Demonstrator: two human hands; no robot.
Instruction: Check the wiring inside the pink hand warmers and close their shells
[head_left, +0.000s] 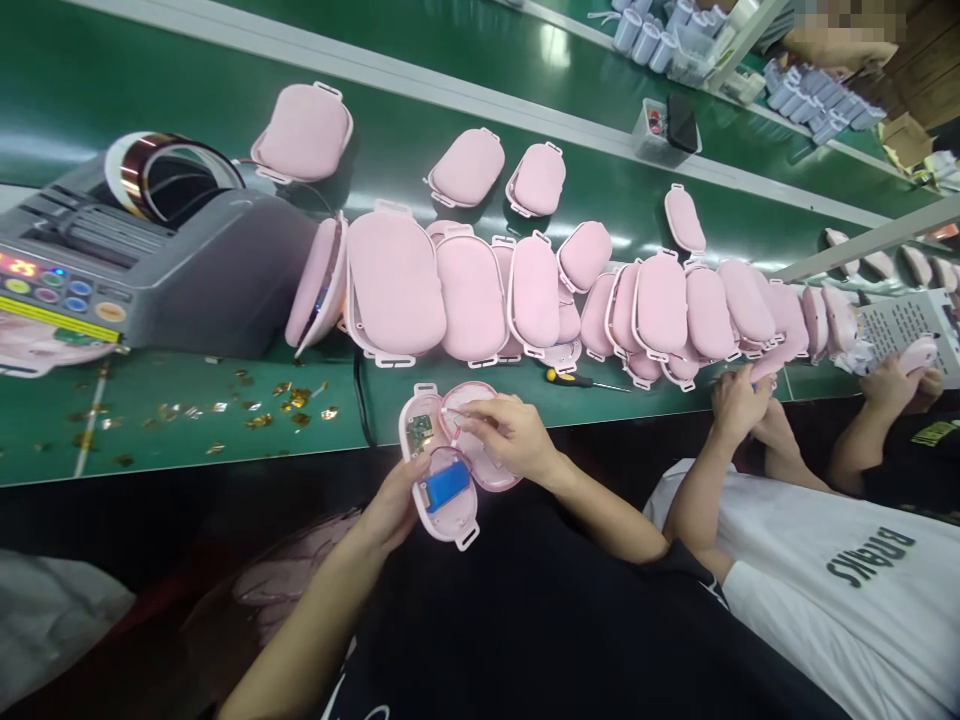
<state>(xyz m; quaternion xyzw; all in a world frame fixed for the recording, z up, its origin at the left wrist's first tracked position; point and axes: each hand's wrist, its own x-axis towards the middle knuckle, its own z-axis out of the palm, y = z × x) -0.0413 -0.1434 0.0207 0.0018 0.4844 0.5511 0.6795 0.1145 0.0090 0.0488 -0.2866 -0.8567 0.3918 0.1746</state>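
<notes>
My left hand (394, 500) grips the edge of an opened pink casing (459, 522), its thumb on the rim. Inside this half lie a small green circuit board (421, 432) and a blue battery pack (448, 486). The other half, a rounded pink cover (499, 478), leans open on the right, partly hidden behind my right hand (517, 435). The fingers of that hand are pinched together over the cover at a thin wire (454, 436) with a pale end. Both halves are held up just off the table's front edge.
Several closed pink casings (397, 285) stand in a row along the green table (225, 420). A grey tape dispenser (217, 270) stands at left, with amber tape scraps (300, 397) before it. A screwdriver (585, 381) lies near the row. Co-workers' hands (739, 405) work at right.
</notes>
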